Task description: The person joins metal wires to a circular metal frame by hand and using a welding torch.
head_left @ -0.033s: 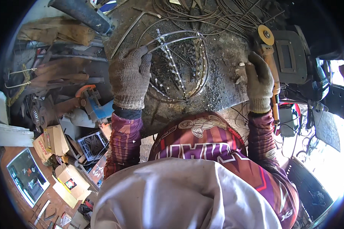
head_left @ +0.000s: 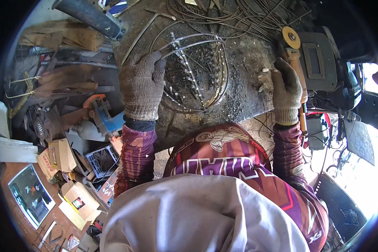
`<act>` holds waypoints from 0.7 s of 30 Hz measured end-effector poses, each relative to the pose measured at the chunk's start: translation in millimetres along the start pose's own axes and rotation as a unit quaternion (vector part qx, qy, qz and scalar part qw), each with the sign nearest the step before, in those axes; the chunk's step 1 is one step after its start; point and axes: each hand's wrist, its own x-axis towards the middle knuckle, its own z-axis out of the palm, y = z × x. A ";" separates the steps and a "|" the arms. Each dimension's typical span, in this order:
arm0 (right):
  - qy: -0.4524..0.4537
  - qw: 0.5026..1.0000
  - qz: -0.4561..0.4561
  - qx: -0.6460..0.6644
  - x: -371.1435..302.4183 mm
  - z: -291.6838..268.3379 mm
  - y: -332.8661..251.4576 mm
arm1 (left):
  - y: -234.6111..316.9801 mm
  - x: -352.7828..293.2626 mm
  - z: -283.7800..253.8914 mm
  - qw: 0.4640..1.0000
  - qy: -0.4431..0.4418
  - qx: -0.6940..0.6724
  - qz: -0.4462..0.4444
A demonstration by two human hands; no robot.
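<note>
Your left hand (head_left: pixel 142 84) and right hand (head_left: pixel 286 90) wore grey knitted gloves, speckled and soiled dark. Your sleeves (head_left: pixel 135 155) were maroon with a mottled purple pattern; the shirt back carried white lettering and red edging. The wire frame (head_left: pixel 197 71) was silver-grey, dotted with pale weld spots. The bench plate (head_left: pixel 243 63) was blackened grey. The grinder disc (head_left: pixel 290 37) was yellow-orange. The vice (head_left: pixel 103 115) showed blue with orange.

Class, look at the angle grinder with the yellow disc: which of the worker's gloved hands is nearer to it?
The right hand. It rests on the angle grinder, right at its handle on the bench's right side. The left hand is far across the bench, its fingers on the wire frame.
</note>
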 end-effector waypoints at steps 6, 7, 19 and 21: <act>0.016 1.000 -0.015 -0.006 -9.1 -17.8 3.3 | 1.4 1.6 -2.5 1.000 -0.017 0.011 0.001; 0.015 1.000 -0.018 -0.006 -10.1 -17.7 3.9 | 1.6 1.5 -2.1 1.000 -0.016 0.011 0.003; -0.056 0.997 0.026 0.046 -24.3 9.1 -14.6 | -2.1 2.8 -0.4 0.997 0.049 0.023 0.064; -0.066 0.995 0.046 0.063 -24.4 10.4 -17.0 | 1.5 7.1 -4.5 0.998 0.035 -0.009 0.055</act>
